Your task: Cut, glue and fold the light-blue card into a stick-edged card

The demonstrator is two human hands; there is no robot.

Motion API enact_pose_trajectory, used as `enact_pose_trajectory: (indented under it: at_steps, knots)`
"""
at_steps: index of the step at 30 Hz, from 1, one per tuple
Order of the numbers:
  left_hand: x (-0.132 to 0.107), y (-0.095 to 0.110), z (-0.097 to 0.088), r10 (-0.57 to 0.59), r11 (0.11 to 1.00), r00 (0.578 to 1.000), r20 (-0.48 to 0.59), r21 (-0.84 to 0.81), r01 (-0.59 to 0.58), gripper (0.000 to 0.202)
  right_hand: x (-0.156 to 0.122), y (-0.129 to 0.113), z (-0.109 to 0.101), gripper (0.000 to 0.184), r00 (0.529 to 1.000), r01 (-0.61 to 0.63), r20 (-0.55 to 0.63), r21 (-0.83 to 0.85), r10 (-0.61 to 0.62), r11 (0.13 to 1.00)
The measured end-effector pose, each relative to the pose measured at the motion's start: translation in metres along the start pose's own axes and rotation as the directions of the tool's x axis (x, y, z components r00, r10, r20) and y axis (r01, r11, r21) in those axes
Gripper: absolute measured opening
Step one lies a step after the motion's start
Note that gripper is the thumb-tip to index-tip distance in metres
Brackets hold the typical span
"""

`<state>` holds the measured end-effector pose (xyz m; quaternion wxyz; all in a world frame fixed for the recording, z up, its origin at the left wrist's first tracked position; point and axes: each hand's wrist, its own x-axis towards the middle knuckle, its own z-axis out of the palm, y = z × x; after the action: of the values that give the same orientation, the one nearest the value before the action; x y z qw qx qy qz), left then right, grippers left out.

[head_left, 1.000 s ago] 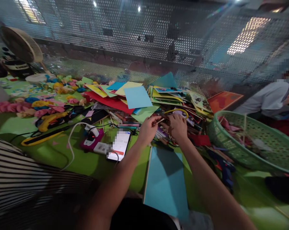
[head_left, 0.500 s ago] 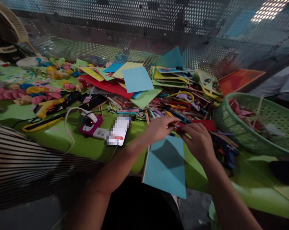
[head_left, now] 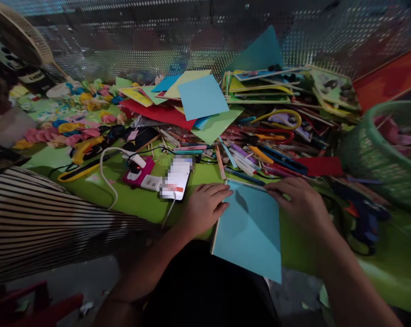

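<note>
A light-blue sheet of card [head_left: 249,231] lies in front of me, its lower part over the table's front edge. Thin wooden sticks run along its left side and its top edge. My left hand [head_left: 205,206] rests at the upper left corner, fingers stretched over the card's edge and thumb apart from them. At the upper right corner my right hand [head_left: 297,200] is closed, thumb and fingertips pinching the right end of the top stick [head_left: 248,185]. Just beyond that stick lies a dark pen [head_left: 244,176].
Left of the card are a lit phone [head_left: 178,179] and a pink power adapter [head_left: 140,172] with cables. Behind are heaped pens, scissors and coloured card [head_left: 203,97]. A dark-blue glue gun [head_left: 367,222] and green basket [head_left: 378,136] stand right. A person's striped clothing [head_left: 55,218] is at left.
My hands have come down from above the card and moved apart, left to its upper left corner, right to its upper right. A stick now lies along the top edge. The view has shifted.
</note>
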<state>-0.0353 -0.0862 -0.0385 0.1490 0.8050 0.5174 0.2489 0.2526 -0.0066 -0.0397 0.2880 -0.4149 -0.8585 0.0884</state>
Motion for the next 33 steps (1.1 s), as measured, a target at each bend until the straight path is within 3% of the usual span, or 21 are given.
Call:
enact_pose_trajectory:
  at_steps: [5, 14, 24, 33]
  knots:
    - [-0.001, 0.002, 0.006, 0.033, 0.997, 0.998, 0.046, 0.071, -0.036, 0.033, -0.002, 0.003, 0.001, 0.024, 1.000, 0.001, 0.016, -0.017, -0.001, 1.000]
    - [-0.013, 0.007, 0.005, 0.077, 0.996, 0.997, -0.028, 0.040, -0.076, 0.032, -0.003, 0.001, 0.001, 0.022, 0.999, -0.006, 0.046, -0.005, 0.007, 1.000]
    - [-0.004, 0.008, -0.002, 0.039, 0.985, 0.999, 0.038, 0.164, -0.045, 0.033, -0.004, 0.002, 0.000, 0.018, 0.997, 0.052, 0.057, -0.013, -0.051, 0.999]
    - [0.005, 0.007, 0.002, 0.118, 0.965, 0.991, 0.068, 0.226, -0.130, 0.050, -0.001, 0.002, -0.005, 0.019, 0.999, 0.007, 0.053, -0.039, -0.005, 0.999]
